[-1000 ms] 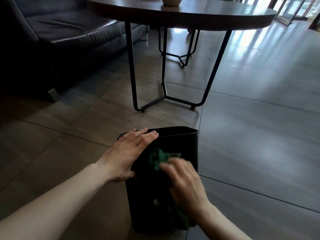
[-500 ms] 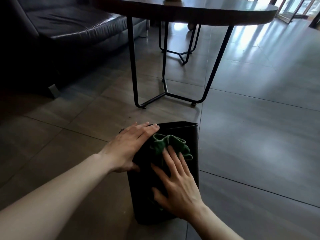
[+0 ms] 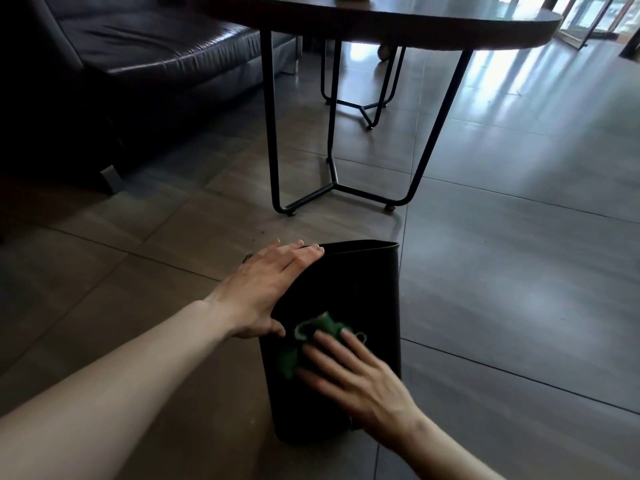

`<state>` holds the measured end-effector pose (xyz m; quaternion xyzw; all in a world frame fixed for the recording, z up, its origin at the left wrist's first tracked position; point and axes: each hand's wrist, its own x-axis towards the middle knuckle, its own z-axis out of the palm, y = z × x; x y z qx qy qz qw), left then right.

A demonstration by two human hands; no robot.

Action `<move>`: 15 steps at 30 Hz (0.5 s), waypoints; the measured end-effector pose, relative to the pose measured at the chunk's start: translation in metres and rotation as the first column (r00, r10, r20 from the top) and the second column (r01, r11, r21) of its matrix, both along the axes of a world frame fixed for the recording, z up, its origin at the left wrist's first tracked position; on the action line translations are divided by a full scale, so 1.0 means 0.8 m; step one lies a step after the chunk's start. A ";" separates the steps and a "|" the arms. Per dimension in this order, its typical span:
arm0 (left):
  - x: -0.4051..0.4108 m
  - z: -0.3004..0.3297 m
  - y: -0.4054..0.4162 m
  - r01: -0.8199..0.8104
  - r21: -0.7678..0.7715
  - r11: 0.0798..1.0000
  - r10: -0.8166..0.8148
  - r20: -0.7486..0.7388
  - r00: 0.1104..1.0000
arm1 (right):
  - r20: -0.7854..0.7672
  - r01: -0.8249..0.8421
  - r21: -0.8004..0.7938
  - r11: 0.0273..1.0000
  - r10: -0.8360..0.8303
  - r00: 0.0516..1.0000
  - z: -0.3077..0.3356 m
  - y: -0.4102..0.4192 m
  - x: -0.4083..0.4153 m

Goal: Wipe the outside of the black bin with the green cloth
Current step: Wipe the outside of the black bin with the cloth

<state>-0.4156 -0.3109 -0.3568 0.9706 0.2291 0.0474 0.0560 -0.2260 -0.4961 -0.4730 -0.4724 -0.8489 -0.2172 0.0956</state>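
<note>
The black bin lies on its side on the tiled floor, its open mouth facing away from me. My left hand lies flat on the bin's upper left edge, fingers reaching the rim. My right hand presses the green cloth against the bin's upward-facing side with spread fingers. Most of the cloth is hidden under that hand; a bunched part sticks out past the fingertips and to the left.
A round dark table on thin black metal legs stands just beyond the bin. A dark leather sofa fills the far left. A second metal frame stands behind the table. Tiled floor stretches to the right.
My right hand slid the green cloth up toward the bin's rim, then back down toward me to the middle of the side. My left hand stayed on the bin's edge.
</note>
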 end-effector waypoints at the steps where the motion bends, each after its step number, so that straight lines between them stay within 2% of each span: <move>1: 0.000 -0.001 0.000 0.001 -0.001 1.000 -0.001 0.005 1.000 | -0.109 0.053 0.012 0.999 -0.052 0.993 0.007 0.006 0.005; 2: -0.001 -0.001 0.001 0.001 -0.001 1.000 -0.001 0.008 1.000 | -0.244 0.136 0.017 0.991 -0.128 0.961 0.015 0.013 0.011; 4: -0.002 -0.001 0.002 -0.002 -0.011 1.000 0.002 0.001 1.000 | -0.499 0.353 -0.018 0.936 -0.314 0.807 0.031 0.026 0.019; 6: -0.003 -0.001 0.003 -0.004 -0.019 1.000 0.003 -0.003 1.000 | -0.617 0.499 -0.082 0.863 -0.437 0.655 0.044 0.036 0.012; 7: -0.002 -0.001 0.003 -0.004 -0.021 1.000 0.004 -0.004 1.000 | -0.611 0.504 -0.094 0.859 -0.449 0.652 0.045 0.038 0.004; 9: -0.002 0.000 0.004 -0.001 -0.028 1.000 0.001 -0.001 1.000 | -0.494 0.406 -0.096 0.909 -0.397 0.773 0.030 0.031 -0.021; 12: 0.000 -0.001 0.005 0.012 -0.025 1.000 -0.011 0.022 1.000 | -0.167 0.176 -0.120 0.977 -0.195 0.967 -0.018 -0.005 -0.045; 15: 0.000 -0.003 0.004 0.010 -0.024 1.000 -0.010 0.007 1.000 | 0.079 0.023 -0.077 0.997 -0.016 0.997 -0.053 -0.039 -0.039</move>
